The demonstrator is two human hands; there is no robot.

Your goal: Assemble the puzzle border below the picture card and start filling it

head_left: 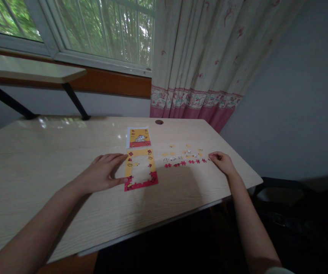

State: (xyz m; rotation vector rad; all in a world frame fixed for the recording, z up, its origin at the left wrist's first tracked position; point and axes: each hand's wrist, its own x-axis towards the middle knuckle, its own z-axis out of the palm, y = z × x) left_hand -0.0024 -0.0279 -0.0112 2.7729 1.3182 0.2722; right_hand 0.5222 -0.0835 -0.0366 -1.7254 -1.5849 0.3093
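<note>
My left hand [101, 173] rests at the left edge of a partly assembled jigsaw puzzle [141, 185], thumb and fingers apart. Its yellow and red border is joined around a bare middle, with a few pieces fitted inside the upper part. Just above it lies a picture card [140, 137] showing a white animal on yellow and red. To the right, loose puzzle pieces are spread in rows: red ones [183, 163] nearest me, yellow ones [188, 145] farther off. At the right end of these rows, my right hand [221, 161] pinches a small puzzle piece, mostly hidden by the fingertips.
The pale wooden desk [66, 152] has a round cable hole [159, 122] near its back edge. A raised shelf [32, 71] on black legs stands at the back left. Behind hang curtains [198, 68] by a window. A dark chair [284, 186] is at the right.
</note>
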